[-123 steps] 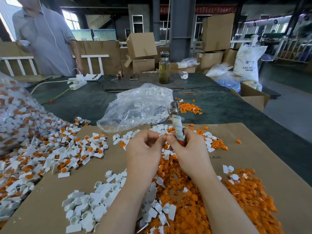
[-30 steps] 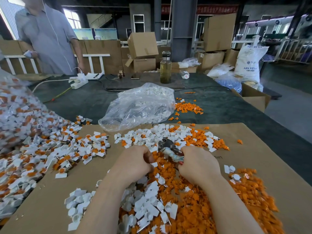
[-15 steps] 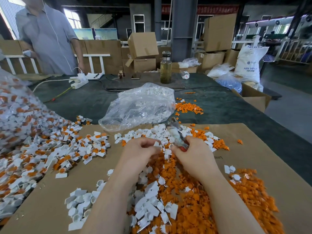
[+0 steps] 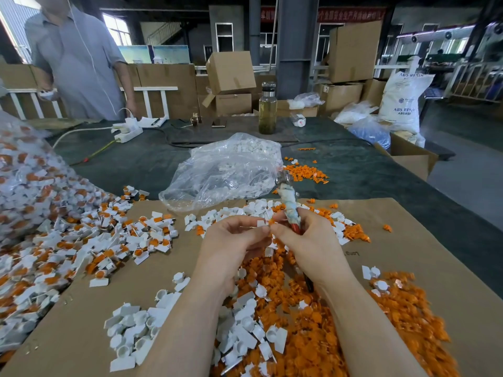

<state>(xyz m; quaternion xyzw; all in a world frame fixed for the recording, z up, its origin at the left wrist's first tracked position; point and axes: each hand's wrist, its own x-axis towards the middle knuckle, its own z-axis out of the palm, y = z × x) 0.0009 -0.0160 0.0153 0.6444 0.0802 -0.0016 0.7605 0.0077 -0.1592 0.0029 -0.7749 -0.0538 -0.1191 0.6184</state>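
Observation:
My left hand (image 4: 234,240) and my right hand (image 4: 307,240) meet above the cardboard sheet (image 4: 424,257). The left fingertips pinch a small white plastic piece (image 4: 261,223). My right hand grips a small hammer (image 4: 289,202) with a tape-wrapped handle, its metal head pointing up and away, and its fingertips pinch a small orange insert (image 4: 271,221) against the white piece. Loose orange inserts (image 4: 313,330) and white pieces (image 4: 133,336) lie heaped under my forearms.
Assembled white-and-orange parts (image 4: 76,246) spread to the left, beside a full clear bag (image 4: 19,180). A clear bag of white pieces (image 4: 228,170) lies ahead, a glass bottle (image 4: 267,108) behind it. A person in a grey shirt (image 4: 79,61) stands far left. Cardboard boxes (image 4: 231,72) stand behind.
Both hands rose from the pile and came together. The hammer swung from lying low to pointing upright, and my fingertips now hold a white piece and an orange insert together.

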